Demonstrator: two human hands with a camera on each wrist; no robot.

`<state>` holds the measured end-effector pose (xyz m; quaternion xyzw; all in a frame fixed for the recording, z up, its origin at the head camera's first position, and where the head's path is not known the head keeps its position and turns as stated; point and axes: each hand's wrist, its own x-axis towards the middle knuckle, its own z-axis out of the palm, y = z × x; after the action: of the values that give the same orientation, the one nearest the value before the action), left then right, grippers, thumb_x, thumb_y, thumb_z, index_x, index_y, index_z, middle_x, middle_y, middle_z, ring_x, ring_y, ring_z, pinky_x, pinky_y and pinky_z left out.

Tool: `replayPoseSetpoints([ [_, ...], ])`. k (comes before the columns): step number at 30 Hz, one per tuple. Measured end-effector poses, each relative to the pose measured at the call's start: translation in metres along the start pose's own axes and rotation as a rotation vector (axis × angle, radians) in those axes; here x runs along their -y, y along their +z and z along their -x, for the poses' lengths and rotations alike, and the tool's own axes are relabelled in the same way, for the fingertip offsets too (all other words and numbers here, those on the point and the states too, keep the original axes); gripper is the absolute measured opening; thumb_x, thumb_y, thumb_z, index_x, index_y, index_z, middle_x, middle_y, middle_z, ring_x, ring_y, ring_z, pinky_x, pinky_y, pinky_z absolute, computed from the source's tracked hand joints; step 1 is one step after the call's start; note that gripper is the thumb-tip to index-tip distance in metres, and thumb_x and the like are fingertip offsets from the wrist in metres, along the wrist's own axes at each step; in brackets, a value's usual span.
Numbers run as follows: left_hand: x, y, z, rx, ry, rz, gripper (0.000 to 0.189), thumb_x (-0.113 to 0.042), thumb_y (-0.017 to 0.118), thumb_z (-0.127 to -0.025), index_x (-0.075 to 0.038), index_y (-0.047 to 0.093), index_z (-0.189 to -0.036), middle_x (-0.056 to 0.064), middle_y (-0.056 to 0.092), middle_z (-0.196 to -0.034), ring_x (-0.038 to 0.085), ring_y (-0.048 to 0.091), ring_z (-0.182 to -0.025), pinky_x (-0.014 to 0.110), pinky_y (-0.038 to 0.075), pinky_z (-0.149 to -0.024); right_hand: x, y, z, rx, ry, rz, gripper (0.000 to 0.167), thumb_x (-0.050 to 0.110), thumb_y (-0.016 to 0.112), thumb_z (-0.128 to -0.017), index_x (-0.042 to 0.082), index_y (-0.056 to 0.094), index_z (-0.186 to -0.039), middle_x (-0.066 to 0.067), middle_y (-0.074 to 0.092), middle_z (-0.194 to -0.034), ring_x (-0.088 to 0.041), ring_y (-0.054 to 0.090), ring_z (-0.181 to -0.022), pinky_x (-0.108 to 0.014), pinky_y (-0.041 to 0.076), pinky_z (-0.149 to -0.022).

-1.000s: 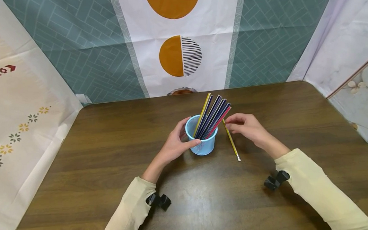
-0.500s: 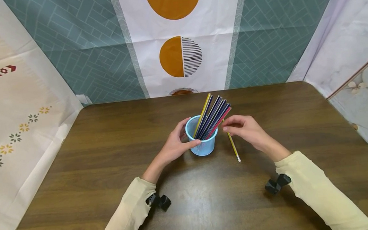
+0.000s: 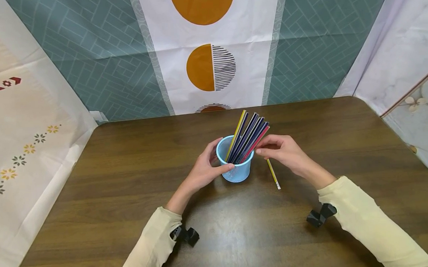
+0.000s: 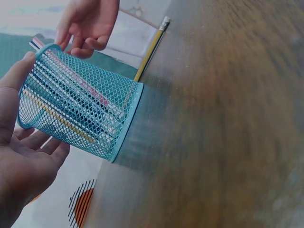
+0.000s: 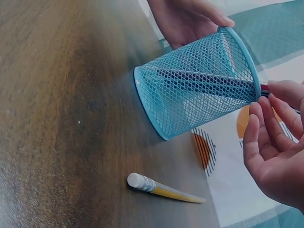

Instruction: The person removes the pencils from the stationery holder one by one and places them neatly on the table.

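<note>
A light blue mesh pencil cup (image 3: 238, 173) stands upright on the table, holding several pencils (image 3: 248, 136), mostly dark, with one yellow and one red. My left hand (image 3: 205, 166) grips the cup from the left, thumb across its near side. At the right rim is my right hand (image 3: 285, 150), thumb and forefinger tips close together beside the red pencil. In the right wrist view these fingertips (image 5: 275, 90) overlap the pencils just past the rim; I cannot tell whether they pinch one. A yellow pencil (image 3: 273, 175) with a white eraser lies right of the cup, its far end hidden under the right hand.
The brown wooden table (image 3: 129, 186) spreads around the cup. A patterned cloth (image 3: 210, 69) hangs behind its far edge, with pale cloths at both sides. Each wrist wears a small black camera mount (image 3: 321, 214).
My right hand has moved left from above the lying yellow pencil to the cup's rim. The left hand, the cup and the lying pencil have stayed put.
</note>
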<state>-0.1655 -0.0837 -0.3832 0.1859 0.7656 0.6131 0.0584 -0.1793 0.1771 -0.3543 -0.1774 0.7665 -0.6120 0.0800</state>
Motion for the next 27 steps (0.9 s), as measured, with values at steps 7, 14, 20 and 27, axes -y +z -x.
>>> replayPoseSetpoints([
  [7,0.0,0.001,0.001,-0.008,0.024,0.002,0.08,-0.002,0.075,-0.082,-0.003,0.03,-0.148,0.017,0.046,-0.142,0.027,0.044,-0.13,0.042,0.036,-0.107,0.001,0.003,-0.001,-0.053,0.005,-0.006,0.022,0.007,0.071,-0.088,-0.008,0.066,-0.103,-0.001,0.07,-0.088,-0.027,0.061,-0.077,-0.035,0.054,-0.07],
  [14,0.0,0.0,0.0,-0.018,0.045,0.001,0.077,-0.004,0.076,-0.082,-0.004,0.033,-0.146,0.015,0.049,-0.139,0.025,0.047,-0.127,0.041,0.038,-0.105,0.002,0.008,-0.003,-0.112,-0.011,-0.018,0.023,0.008,0.073,-0.086,-0.009,0.067,-0.101,0.003,0.069,-0.084,-0.023,0.061,-0.077,-0.034,0.054,-0.067],
  [20,0.0,0.0,0.0,-0.014,0.05,0.004,0.077,-0.003,0.076,-0.082,-0.003,0.033,-0.146,0.016,0.049,-0.138,0.026,0.047,-0.127,0.041,0.038,-0.105,0.001,0.014,-0.005,-0.155,-0.043,-0.029,0.024,0.008,0.075,-0.084,-0.009,0.067,-0.098,0.003,0.069,-0.082,-0.016,0.06,-0.072,-0.031,0.052,-0.063],
  [27,0.0,0.0,0.0,-0.02,0.045,-0.001,0.079,-0.004,0.077,-0.081,-0.004,0.033,-0.146,0.014,0.049,-0.139,0.024,0.048,-0.126,0.039,0.039,-0.105,0.002,0.017,-0.006,-0.177,-0.068,-0.018,0.02,0.006,0.074,-0.084,-0.01,0.068,-0.095,0.005,0.069,-0.079,-0.025,0.06,-0.071,-0.03,0.052,-0.061],
])
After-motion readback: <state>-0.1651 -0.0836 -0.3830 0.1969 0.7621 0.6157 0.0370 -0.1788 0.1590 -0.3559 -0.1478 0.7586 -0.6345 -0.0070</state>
